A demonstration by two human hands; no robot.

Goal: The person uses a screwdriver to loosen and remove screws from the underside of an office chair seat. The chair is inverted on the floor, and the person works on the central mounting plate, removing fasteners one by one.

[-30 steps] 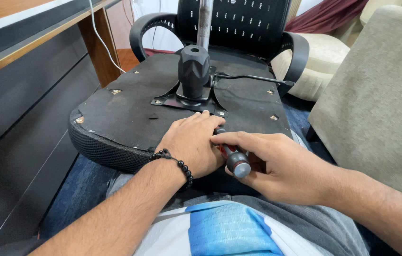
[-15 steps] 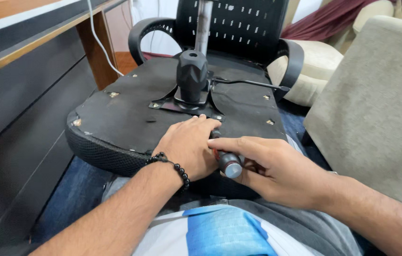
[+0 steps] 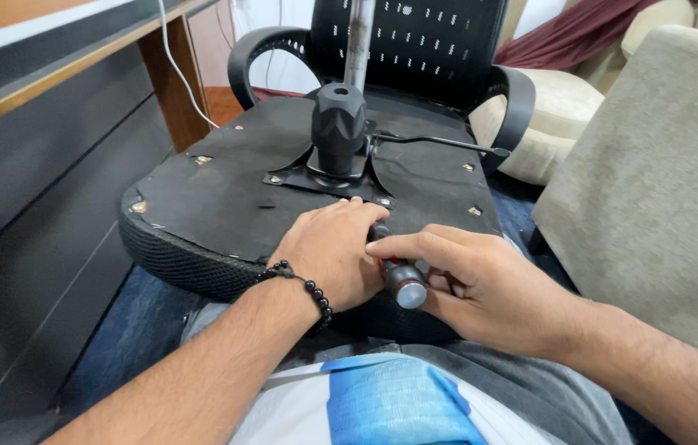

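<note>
Here the screwdriver (image 3: 398, 276) points away, butt toward the camera.

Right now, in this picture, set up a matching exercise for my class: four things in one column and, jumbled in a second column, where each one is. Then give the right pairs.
Column one:
1. screwdriver
2. bead bracelet
3. thin lever
4. black knob

Column two:
A. upright at the middle of the chair seat's underside
B. gripped in the right hand
C. around the left wrist, behind the left hand
D. sticking out sideways toward the right armrest

Pairs: 1-B, 2-C, 3-D, 4-A.
</note>
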